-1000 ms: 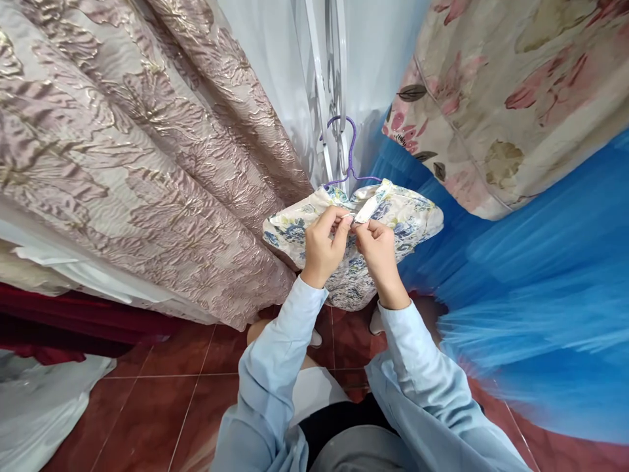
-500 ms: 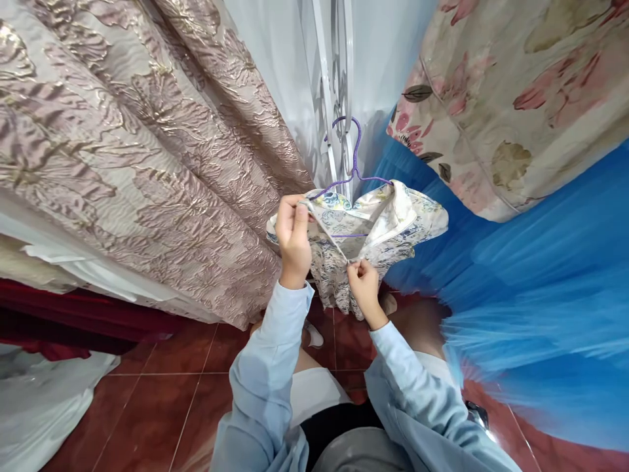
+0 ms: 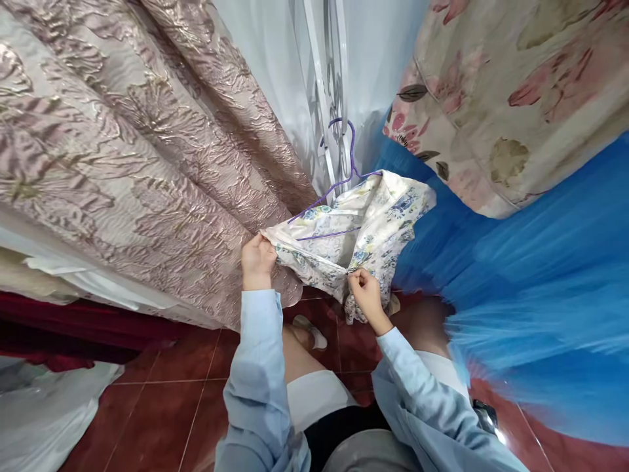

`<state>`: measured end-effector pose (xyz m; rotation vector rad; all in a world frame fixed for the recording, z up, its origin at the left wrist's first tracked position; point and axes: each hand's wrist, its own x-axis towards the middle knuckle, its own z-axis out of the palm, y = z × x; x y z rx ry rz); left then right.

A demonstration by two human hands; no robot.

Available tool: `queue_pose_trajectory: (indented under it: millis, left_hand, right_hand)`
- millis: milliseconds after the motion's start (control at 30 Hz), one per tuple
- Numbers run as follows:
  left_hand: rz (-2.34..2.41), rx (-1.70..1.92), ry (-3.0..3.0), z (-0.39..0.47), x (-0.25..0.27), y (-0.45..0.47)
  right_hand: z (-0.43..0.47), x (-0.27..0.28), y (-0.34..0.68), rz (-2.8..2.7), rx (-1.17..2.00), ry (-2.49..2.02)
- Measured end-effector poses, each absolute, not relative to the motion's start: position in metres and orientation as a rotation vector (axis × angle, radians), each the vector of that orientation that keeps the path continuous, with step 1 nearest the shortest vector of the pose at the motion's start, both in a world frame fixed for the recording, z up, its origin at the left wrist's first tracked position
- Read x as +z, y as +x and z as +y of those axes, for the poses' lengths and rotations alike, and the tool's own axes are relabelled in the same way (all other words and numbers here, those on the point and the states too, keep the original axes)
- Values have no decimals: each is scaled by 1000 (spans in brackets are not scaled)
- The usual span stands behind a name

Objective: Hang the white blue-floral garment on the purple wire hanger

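Note:
A white garment with blue and yellow flowers (image 3: 398, 203) hangs from a purple hanger (image 3: 352, 154), whose hook is on a white metal rack (image 3: 339, 98). The garment's front gapes in a V. My left hand (image 3: 259, 262) is closed on its left edge near the shoulder, pulling that side outward, off the hanger's left arm. My right hand (image 3: 366, 295) pinches at the lower point of the V, where a zipper seems to end; its fingertips hide the exact spot.
Pink brocade fabric with raised metallic flowers (image 3: 147, 157) hangs close on the left. Blue tulle (image 3: 515, 282) and a beige floral cloth (image 3: 472, 111) hang on the right. Red floor tiles (image 3: 162, 419) lie below. Dark red cloth (image 3: 73, 334) is at lower left.
My left hand has moved left and down, drawing the garment's left side with it and off that hanger arm. The hanger now tilts. My right hand stays at the V, slightly lower.

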<state>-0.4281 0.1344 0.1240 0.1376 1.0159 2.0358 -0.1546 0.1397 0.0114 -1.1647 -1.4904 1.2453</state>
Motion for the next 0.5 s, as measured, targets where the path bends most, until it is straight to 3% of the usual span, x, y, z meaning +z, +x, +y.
queue_pose_trajectory:
  millis: [367, 500]
  left_hand:
    - [1132, 1833, 61, 143, 69, -348]
    - [1002, 1774, 25, 135, 64, -304]
  right_hand:
    - [143, 9, -151, -1530, 1218, -1146]
    - [129, 17, -149, -1670, 1050, -1028]
